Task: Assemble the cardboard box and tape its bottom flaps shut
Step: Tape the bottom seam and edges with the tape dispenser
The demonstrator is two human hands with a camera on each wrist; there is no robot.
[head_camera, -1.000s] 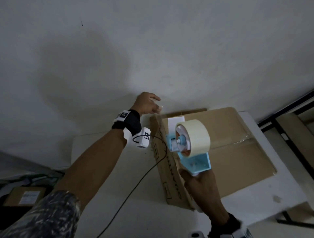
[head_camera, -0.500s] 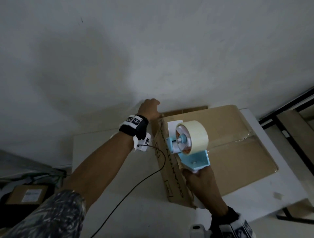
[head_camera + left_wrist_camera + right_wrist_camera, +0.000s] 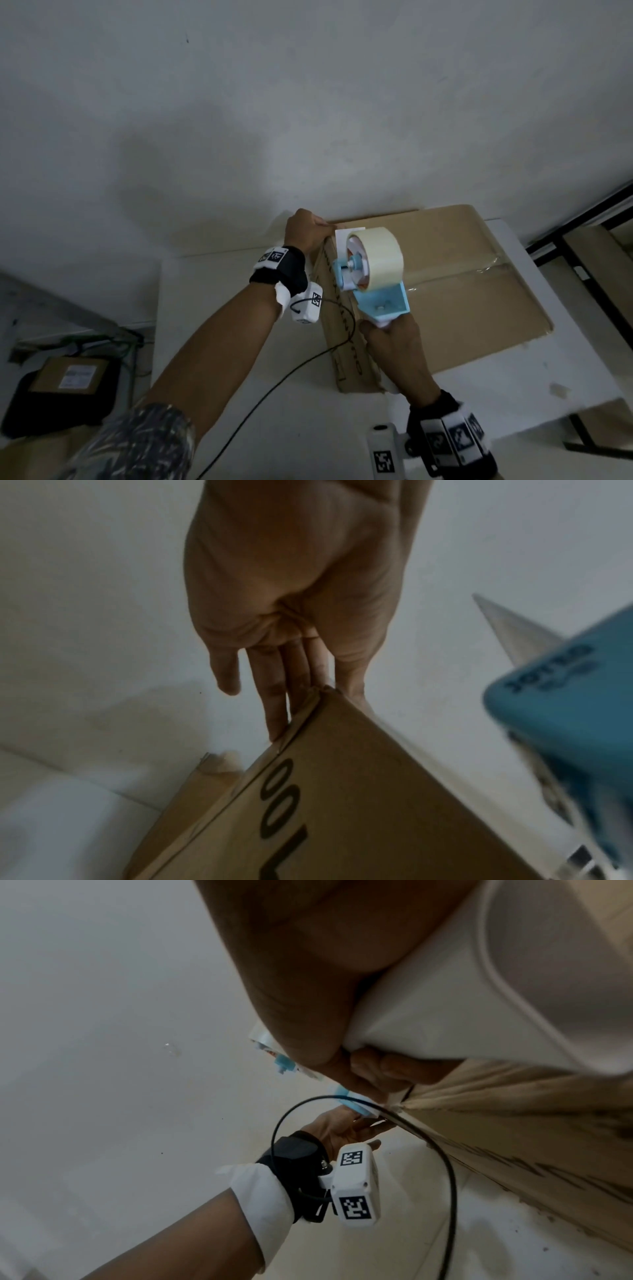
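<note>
A brown cardboard box lies on the white table, its flaps closed, with clear tape along the seam. My left hand rests over the box's far left corner. In the left wrist view its fingers lie straight down the far side of the box. My right hand grips the handle of a blue tape dispenser carrying a cream tape roll, held at the left end of the seam. The right wrist view shows the white handle in my right hand.
A grey wall stands right behind the table. A black cable runs from my left wrist across the table. On the floor at the left a small brown parcel lies on a black bag. A dark metal frame stands to the right.
My left hand has come down from just above the far left corner onto it. The dispenser stays at the box's left end in my right hand.
</note>
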